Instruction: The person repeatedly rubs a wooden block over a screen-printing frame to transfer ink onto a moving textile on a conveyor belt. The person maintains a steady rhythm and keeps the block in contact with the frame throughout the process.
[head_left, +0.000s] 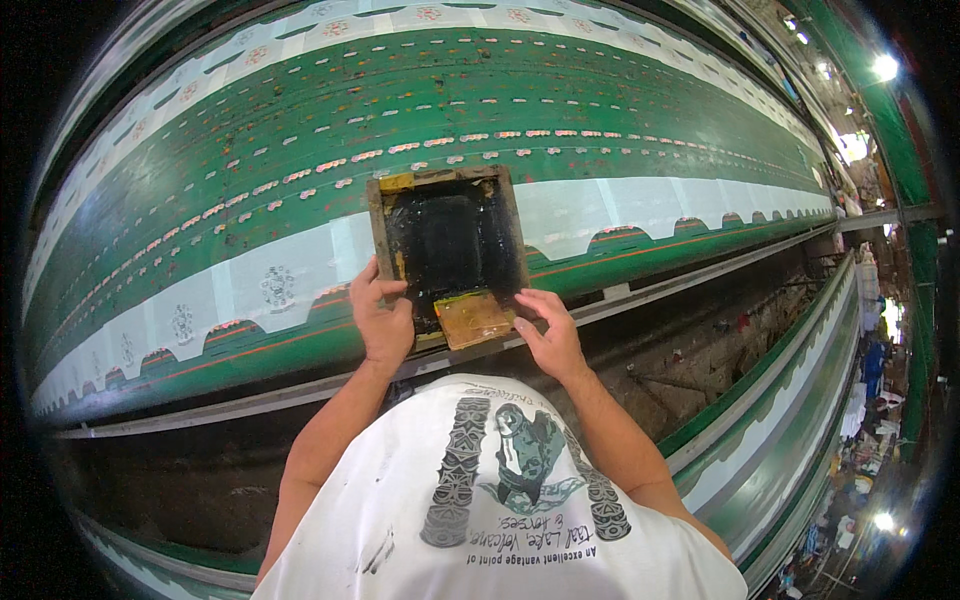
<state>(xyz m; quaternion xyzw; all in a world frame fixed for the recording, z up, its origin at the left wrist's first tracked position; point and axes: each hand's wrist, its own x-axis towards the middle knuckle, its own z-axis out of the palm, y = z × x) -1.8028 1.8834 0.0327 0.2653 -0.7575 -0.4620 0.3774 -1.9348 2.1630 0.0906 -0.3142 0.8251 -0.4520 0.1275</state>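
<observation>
**Q:** Printing frame point(452, 250) — what is it, and where does it sit?

**A:** It is a small wooden-edged screen, its mesh dark and wet with black ink. It lies flat on the long green cloth point(300, 150), over the white border band point(600, 205) that runs along the near edge of the printing table point(250, 400).

**Q:** What lies inside it?

**A:** A tan wooden squeegee point(473, 318) rests at the near end of the frame.

**Q:** And the hands?

**A:** The left hand point(383, 318) is closed on the frame's near left corner, thumb on top. The right hand point(549, 331) has its fingers spread, their tips touching the near right corner beside the squeegee, not clamped on anything.

**Q:** What surrounds this?

**A:** Rows of small pale motifs cross the green cloth. Below, the person's white printed shirt point(500, 500) fills the lower edge.
</observation>
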